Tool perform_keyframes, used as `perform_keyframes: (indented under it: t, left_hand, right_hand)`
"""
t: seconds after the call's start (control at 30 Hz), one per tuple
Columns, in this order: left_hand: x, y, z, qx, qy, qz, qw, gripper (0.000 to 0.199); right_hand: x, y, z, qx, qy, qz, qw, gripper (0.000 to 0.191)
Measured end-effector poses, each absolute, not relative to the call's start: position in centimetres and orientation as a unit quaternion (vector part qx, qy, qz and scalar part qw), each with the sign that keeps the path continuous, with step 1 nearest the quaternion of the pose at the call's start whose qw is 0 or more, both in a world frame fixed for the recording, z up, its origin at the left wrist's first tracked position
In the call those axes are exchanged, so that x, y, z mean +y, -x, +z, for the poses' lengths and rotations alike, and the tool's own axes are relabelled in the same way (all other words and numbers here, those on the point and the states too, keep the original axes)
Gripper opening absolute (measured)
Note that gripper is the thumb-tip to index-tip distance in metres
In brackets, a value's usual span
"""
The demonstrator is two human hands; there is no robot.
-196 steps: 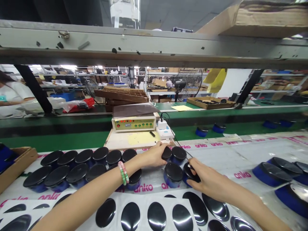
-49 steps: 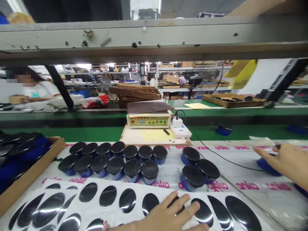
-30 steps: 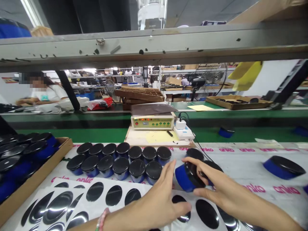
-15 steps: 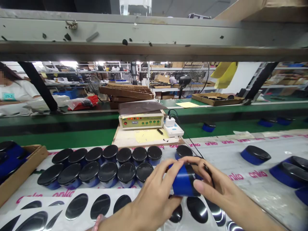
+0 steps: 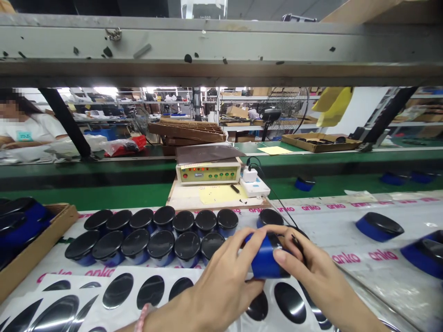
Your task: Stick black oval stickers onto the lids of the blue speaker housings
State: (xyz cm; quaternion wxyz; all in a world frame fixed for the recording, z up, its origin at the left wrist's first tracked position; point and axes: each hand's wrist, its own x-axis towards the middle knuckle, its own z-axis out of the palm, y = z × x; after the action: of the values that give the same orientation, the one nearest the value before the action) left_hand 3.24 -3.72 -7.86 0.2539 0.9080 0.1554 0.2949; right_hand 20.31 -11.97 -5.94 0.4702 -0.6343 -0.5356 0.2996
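Note:
A blue cylindrical case with a black end (image 5: 266,258) is tilted on its side between my two hands, above the sticker sheets. My left hand (image 5: 230,272) grips its left end, fingers over the top and thumb below. My right hand (image 5: 306,256) holds the black right end with the thumb in front; a black cable passes by its fingers. Below lie white sheets (image 5: 134,313) with round black glossy stickers. Behind them stand two rows of blue cases with black tops (image 5: 161,246).
A cardboard box of blue cases (image 5: 62,226) is at the left. More blue cases (image 5: 380,226) lie at the right. A tester box (image 5: 209,174) and a power strip (image 5: 255,186) sit behind. A shelf beam (image 5: 221,44) crosses above. A person (image 5: 31,124) sits at the far left.
The view has turned slightly left, so the surroundings appear shifted right. Both hands keep hold of the blue case, nearly unchanged in pose.

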Motion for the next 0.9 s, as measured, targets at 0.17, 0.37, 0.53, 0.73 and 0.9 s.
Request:
perform_keyframes:
  t: [0.17,0.37,0.53,0.73,0.9]
  left_hand:
    - [-2.9,-2.8,-6.4,0.195,-0.92,0.302,0.156,0.092]
    - [-1.6,-1.0,-2.6,0.251,-0.884,0.387,0.074,0.051]
    - [-1.5,-0.7,-2.1,0.256,-0.886,0.381,0.06,0.042]
    - [-4.4,-2.7,-7.6,0.065,-0.968,0.208,0.125,0.025]
    - [-5.5,-3.7,-14.2,-0.009,-0.99,0.124,0.065,0.065]
  right_hand:
    - [-9.8,-20.8,-4.8,-0.596,0.671,0.25,0.363,0.031]
    - [-6.3,-18.9,-6.6,-0.648,0.697,0.182,0.247,0.034]
    - [-6.6,-20.5,-5.0,-0.651,0.685,0.182,0.272,0.036]
    - [-11.3,-31.2,-4.3,-0.455,0.818,0.06,0.347,0.051]
    - [-15.1,-37.4,-7.0,-0.416,0.865,-0.009,0.281,0.045]
